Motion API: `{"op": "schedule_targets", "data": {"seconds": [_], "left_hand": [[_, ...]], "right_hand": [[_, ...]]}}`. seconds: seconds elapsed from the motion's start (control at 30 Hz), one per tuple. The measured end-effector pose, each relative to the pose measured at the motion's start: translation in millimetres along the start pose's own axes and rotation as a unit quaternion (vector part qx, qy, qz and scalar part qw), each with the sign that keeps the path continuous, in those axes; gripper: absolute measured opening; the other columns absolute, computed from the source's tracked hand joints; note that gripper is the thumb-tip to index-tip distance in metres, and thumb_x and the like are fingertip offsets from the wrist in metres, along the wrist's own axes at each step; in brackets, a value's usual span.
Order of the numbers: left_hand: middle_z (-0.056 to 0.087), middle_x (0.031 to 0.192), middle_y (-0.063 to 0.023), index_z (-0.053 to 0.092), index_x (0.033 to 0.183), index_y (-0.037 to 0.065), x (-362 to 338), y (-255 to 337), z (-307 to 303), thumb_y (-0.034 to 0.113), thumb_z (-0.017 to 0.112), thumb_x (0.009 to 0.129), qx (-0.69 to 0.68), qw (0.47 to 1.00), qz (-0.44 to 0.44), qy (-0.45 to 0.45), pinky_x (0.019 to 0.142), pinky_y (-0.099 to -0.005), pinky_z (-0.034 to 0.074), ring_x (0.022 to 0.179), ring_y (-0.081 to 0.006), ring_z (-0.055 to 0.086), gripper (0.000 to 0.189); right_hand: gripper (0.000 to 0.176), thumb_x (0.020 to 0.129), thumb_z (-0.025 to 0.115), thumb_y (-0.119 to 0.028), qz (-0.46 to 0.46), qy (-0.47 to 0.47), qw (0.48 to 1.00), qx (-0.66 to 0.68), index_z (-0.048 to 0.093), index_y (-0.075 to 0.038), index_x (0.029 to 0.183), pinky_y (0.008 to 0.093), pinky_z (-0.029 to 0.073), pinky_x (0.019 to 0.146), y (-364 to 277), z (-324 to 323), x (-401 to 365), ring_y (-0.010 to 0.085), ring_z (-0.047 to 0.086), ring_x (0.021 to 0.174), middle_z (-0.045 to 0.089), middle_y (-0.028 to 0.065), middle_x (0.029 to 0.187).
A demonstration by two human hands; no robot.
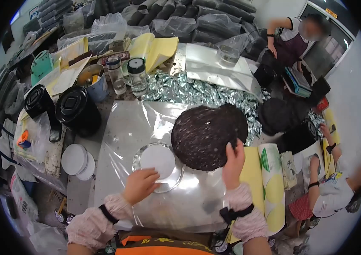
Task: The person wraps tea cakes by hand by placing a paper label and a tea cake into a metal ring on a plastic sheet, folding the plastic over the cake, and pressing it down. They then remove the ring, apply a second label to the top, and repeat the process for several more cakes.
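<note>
nearest: two forearms in pink ruched sleeves with black wristbands, above the edge of an orange vest.

left hand (140, 183): knuckles up, fingers curled down onto the near edge of a white round paper disc (159, 159). whether it pinched the disc or only pressed on it could not be told.

the disc lay inside a clear round dish (179, 175). the dish sat on a crinkled clear plastic film (133, 123) spread over a silvery sheet (189, 204) on the bench (78, 193).

right hand (233, 163): closed on the right rim of a dark round pressed cake (206, 136), one digit laid over its face. the cake overlapped the far right edge of the dish, just beside the disc.

left of the dish: a small stack of white round discs (76, 159). right of the sheet: a yellow paper wrapper with green print (269, 174).

middle of the bench:
- two black round lidded canisters (77, 108)
- a blue pot (95, 83)
- two clear glass jars with lids (138, 76)
- a heap of crumpled silver foil packets (197, 91), behind the cake

far: folded yellow paper sheets (155, 46) and dark rolls in clear plastic bags (189, 17).

other people: one seated at the right in a white top (338, 189), and one at the far right in a dark top (291, 42).
</note>
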State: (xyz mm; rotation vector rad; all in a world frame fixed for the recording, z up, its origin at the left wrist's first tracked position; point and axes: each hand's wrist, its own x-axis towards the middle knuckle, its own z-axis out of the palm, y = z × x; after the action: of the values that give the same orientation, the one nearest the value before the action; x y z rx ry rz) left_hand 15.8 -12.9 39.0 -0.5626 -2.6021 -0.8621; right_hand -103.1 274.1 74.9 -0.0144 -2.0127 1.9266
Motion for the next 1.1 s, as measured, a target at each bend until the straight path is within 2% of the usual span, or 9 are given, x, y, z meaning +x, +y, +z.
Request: {"op": "schedule_targets", "data": {"seconds": [0.1,0.17,0.37,0.5,0.6,0.7,0.8,1.0,1.1], "left_hand": [[0.070,0.098,-0.0083,0.071,0.096,0.007,-34,-1,-41,0.006,0.077,0.077,-0.042,0.998,-0.038,0.009,0.071,-0.0375,0.055,0.087,-0.0289,0.068,0.020],[0.069,0.096,-0.0095,0.071,0.093,0.006,-59,-12,-62,0.003,0.077,0.076,-0.038,0.991,-0.126,0.011,0.071,-0.0378,0.054,0.084,-0.0289,0.068,0.018],[0.063,0.091,-0.0130,0.065,0.089,0.001,-15,-86,-171,-0.007,0.069,0.079,0.178,0.956,-0.111,0.204,0.081,-0.0368,0.047,0.091,-0.0296,0.060,0.013],[0.064,0.076,-0.0100,0.069,0.083,-0.003,37,-145,-226,0.003,0.078,0.074,0.123,0.945,-0.255,0.163,0.066,-0.0301,0.046,0.071,-0.0199,0.061,0.014],[0.062,0.061,-0.0051,0.071,0.074,-0.006,35,-181,-235,0.005,0.079,0.072,0.012,0.932,-0.347,0.099,0.057,-0.0265,0.042,0.059,-0.0105,0.057,0.014],[0.061,0.067,-0.0014,0.071,0.078,-0.006,40,-184,-244,0.003,0.076,0.078,-0.012,0.939,-0.339,0.061,0.060,-0.0235,0.042,0.065,-0.0062,0.056,0.010],[0.061,0.072,-0.0029,0.070,0.082,-0.005,32,-193,-247,0.001,0.072,0.082,-0.037,0.943,-0.328,0.051,0.060,-0.0261,0.042,0.066,-0.0082,0.056,0.007],[0.057,0.094,-0.0178,0.057,0.093,-0.001,32,-149,-219,-0.002,0.062,0.081,0.273,0.945,-0.166,0.075,0.082,-0.0452,0.045,0.095,-0.0397,0.056,0.014],[0.056,0.090,-0.0163,0.059,0.090,0.001,31,-124,-208,-0.002,0.063,0.080,0.304,0.933,-0.149,0.123,0.078,-0.0439,0.046,0.089,-0.0376,0.057,0.012]], "right_hand": [[0.029,0.092,0.066,-0.008,-0.189,-0.150,0.959,-0.147,0.063,0.002,0.119,0.0339,0.051,0.088,-24,33,-57,0.0209,0.063,0.100,0.066,0.0089,0.108],[0.030,0.084,0.073,-0.010,-0.439,-0.315,0.826,-0.159,0.070,-0.008,0.114,0.0411,0.052,0.092,-13,56,-84,0.0293,0.063,0.106,0.065,0.0136,0.114],[0.043,0.079,0.078,-0.023,-0.325,-0.442,0.816,-0.183,0.067,-0.006,0.116,0.0436,0.050,0.095,16,57,-124,0.0319,0.060,0.114,0.063,0.0153,0.121],[0.044,0.078,0.080,-0.025,-0.322,-0.481,0.801,-0.153,0.066,-0.005,0.114,0.0442,0.051,0.094,6,52,-109,0.0320,0.059,0.116,0.061,0.0160,0.124],[0.038,0.078,0.078,-0.019,-0.317,-0.434,0.776,-0.330,0.067,-0.005,0.110,0.0442,0.052,0.093,-8,22,-54,0.0303,0.061,0.113,0.062,0.0154,0.120],[0.032,0.083,0.072,-0.014,-0.175,-0.122,0.918,-0.335,0.065,-0.002,0.112,0.0416,0.047,0.096,28,-32,47,0.0348,0.060,0.110,0.064,0.0176,0.114],[0.052,0.085,0.077,-0.026,-0.068,0.107,0.876,-0.464,0.060,0.007,0.122,0.0431,0.047,0.097,134,-98,132,0.0384,0.060,0.112,0.063,0.0234,0.124],[0.058,0.082,0.081,-0.023,0.057,-0.013,0.963,-0.264,0.057,0.007,0.126,0.0397,0.051,0.091,145,-118,149,0.0294,0.065,0.102,0.066,0.0191,0.121],[0.040,0.089,0.072,-0.013,0.097,-0.007,0.995,0.015,0.059,0.002,0.124,0.0334,0.053,0.087,117,-120,127,0.0219,0.065,0.099,0.066,0.0113,0.116]]}}
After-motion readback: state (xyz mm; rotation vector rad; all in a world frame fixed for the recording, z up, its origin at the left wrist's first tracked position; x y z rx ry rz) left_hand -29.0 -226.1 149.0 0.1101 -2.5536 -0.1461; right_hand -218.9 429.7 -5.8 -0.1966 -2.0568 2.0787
